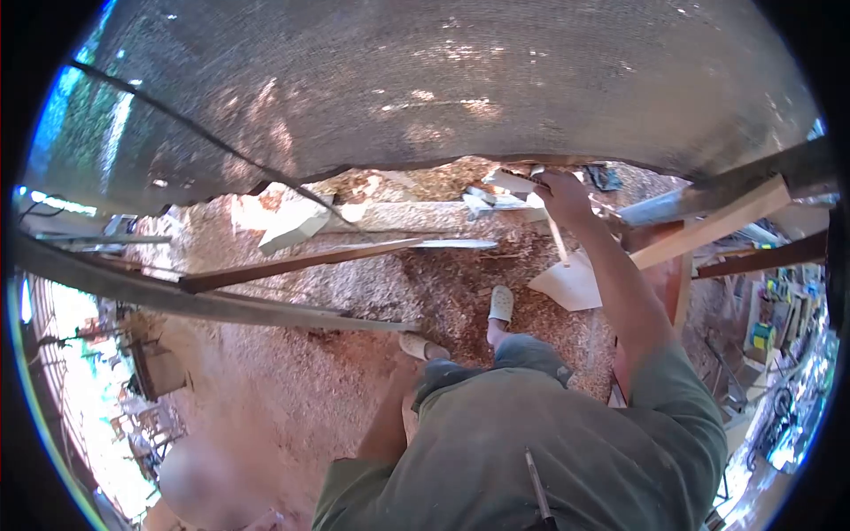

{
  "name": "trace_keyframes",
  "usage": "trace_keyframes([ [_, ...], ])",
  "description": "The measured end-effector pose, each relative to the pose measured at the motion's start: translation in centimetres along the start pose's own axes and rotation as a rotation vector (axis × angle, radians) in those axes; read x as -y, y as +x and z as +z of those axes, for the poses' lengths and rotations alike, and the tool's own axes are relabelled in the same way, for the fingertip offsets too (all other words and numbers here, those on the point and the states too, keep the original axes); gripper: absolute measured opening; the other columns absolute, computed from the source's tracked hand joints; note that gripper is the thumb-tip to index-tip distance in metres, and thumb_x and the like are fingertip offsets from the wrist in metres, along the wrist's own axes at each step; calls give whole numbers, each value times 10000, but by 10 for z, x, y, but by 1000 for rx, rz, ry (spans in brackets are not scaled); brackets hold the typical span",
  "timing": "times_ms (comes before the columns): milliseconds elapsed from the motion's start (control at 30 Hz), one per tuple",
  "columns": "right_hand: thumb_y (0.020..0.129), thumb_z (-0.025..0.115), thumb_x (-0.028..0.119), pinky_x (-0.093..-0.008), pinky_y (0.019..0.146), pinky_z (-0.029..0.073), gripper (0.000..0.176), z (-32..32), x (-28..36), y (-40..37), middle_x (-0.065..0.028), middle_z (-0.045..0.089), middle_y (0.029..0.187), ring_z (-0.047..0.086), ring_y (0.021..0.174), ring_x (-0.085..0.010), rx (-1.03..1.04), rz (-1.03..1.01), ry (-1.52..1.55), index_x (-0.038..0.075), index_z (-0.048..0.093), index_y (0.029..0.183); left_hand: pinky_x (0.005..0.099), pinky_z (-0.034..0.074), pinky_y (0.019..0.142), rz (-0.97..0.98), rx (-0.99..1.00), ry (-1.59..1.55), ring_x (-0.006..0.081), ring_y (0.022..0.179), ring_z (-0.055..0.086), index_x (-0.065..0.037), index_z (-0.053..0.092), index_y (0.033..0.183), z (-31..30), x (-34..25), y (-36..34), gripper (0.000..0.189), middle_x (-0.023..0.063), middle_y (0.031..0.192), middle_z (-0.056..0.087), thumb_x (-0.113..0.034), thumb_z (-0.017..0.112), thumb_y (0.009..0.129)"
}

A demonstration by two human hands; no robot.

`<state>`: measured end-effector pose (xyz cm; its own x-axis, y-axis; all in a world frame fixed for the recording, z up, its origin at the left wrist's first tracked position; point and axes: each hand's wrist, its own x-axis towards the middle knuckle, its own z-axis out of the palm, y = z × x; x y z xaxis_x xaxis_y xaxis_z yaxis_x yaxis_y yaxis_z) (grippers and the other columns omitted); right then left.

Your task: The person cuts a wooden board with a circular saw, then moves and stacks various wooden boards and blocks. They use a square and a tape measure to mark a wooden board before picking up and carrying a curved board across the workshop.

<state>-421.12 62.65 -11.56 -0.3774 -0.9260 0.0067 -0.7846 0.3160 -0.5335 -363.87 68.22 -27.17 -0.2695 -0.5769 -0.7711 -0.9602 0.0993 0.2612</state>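
Observation:
My right hand (564, 196) reaches far forward, at the lower edge of a dark mesh sheet (460, 88). Its fingers are curled closed at a small pale object with a dark edge (517, 180), too small to name. Below that hand, a pale flat board (571, 283) lies on the shavings, with a thin wooden stick (558, 241) above it. My left hand (404, 382) is low beside my thigh, its fingers mostly hidden. A pale wooden edge (409, 418) shows between that arm and my shirt.
Wood shavings (292, 363) cover the ground. Long beams (212, 301) cross on the left, and a light plank (713, 223) slants on the right. A pale block (297, 226) lies ahead. Another person (212, 478), blurred, is at lower left. Tools (761, 336) clutter the far right.

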Motion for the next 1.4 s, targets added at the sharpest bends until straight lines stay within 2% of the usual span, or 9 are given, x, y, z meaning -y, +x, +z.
trace_keyframes([
  [33, 845, 600, 210, -462, 782, 471, 209, 18, 3, 13, -151, 646, 914, 607, 867, -357, -5, -37, -6, 61, 659, 980, 425, 494, 801, -27, 103, -113, 328, 929, 645, 46, 595, 1095, 51, 81, 11, 643, 230, 968, 662, -437, 733, 694],
  [200, 856, 565, 207, -461, 809, 475, 219, 95, 15, 60, -149, 657, 921, 619, 887, -348, -17, -118, 106, 73, 669, 995, 417, 479, 863, -737, -245, -533, 367, 1007, 623, 147, 515, 1209, 41, 91, -128, 741, 274, 1046, 647, -381, 717, 731],
  [533, 857, 562, 221, -397, 804, 477, 272, 172, 93, -1, -210, 659, 913, 623, 912, -335, 76, 268, 249, -8, 641, 982, 346, 500, 758, -544, -347, -909, 220, 826, 659, 48, 699, 980, 22, 51, -143, 431, 169, 867, 696, -321, 701, 758],
  [667, 875, 590, 225, -367, 784, 479, 251, 248, 59, -111, -168, 648, 972, 620, 912, -269, -134, -26, 165, 26, 641, 1020, 332, 514, 729, -542, -468, -998, 204, 788, 671, 36, 711, 946, 22, 72, -142, 386, 141, 798, 701, -296, 692, 749],
  [867, 678, 675, 367, -413, 741, 509, 363, 264, 76, -208, -201, 678, 855, 669, 805, -321, 874, -16, -142, 37, 710, 826, 341, 532, 655, -511, -649, -1346, 212, 695, 676, 56, 669, 917, 130, 202, -119, 362, 128, 768, 698, -267, 691, 755],
  [1033, 704, 665, 399, -398, 746, 510, 395, 319, 173, -176, -209, 674, 915, 672, 884, -299, 1049, -209, -538, 43, 710, 870, 356, 537, 567, -656, -730, -1940, 216, 599, 667, 39, 653, 825, 165, 258, -172, 266, 135, 737, 686, -220, 671, 765],
  [1100, 787, 633, 317, -360, 673, 512, 319, 335, 238, -141, -189, 692, 881, 668, 789, -269, 1061, -496, -274, 31, 715, 902, 377, 554, 664, -911, -441, -1448, 271, 705, 691, 45, 663, 896, 165, 288, -188, 313, 192, 844, 692, -243, 642, 776],
  [1167, 844, 598, 221, -304, 591, 484, 263, 373, 285, -121, -114, 674, 869, 622, 701, -196, 1152, 247, 216, 45, 667, 1026, 392, 543, 763, -955, -567, -1398, 325, 838, 686, 48, 668, 954, 187, 325, -169, 404, 233, 930, 682, -312, 626, 778],
  [1400, 873, 582, 215, -296, 486, 430, 292, 428, 478, -111, -66, 608, 858, 562, 641, -151, 1110, 51, 91, 79, 563, 1131, 358, 520, 746, -735, -892, -1454, 249, 810, 661, 55, 653, 1000, 38, 391, -204, 518, 173, 899, 691, -415, 688, 783],
])
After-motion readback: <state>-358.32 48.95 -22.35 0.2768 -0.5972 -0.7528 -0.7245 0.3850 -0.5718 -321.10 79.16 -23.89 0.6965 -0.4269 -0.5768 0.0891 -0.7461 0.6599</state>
